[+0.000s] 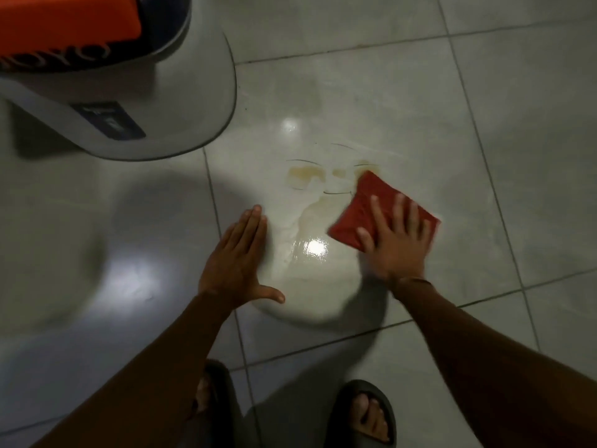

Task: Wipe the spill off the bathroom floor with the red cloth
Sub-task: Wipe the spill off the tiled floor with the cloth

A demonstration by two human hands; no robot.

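Note:
A folded red cloth [365, 202] lies flat on the pale tiled floor [420, 101], right of centre. My right hand [395, 240] presses down on it with fingers spread; the hand looks blurred. A yellowish-brown spill [305, 176] sits just left of the cloth's far corner, with thin wet outlines and a glossy wet streak [310, 247] running toward me between the hands. My left hand [237, 260] rests palm-down on the floor left of the wet streak, holding nothing.
A white toilet base [181, 101] with an orange cover [64, 17] on top stands at the upper left, close to the spill. My two feet in dark slippers [365, 412] are at the bottom edge. Grout lines cross the floor.

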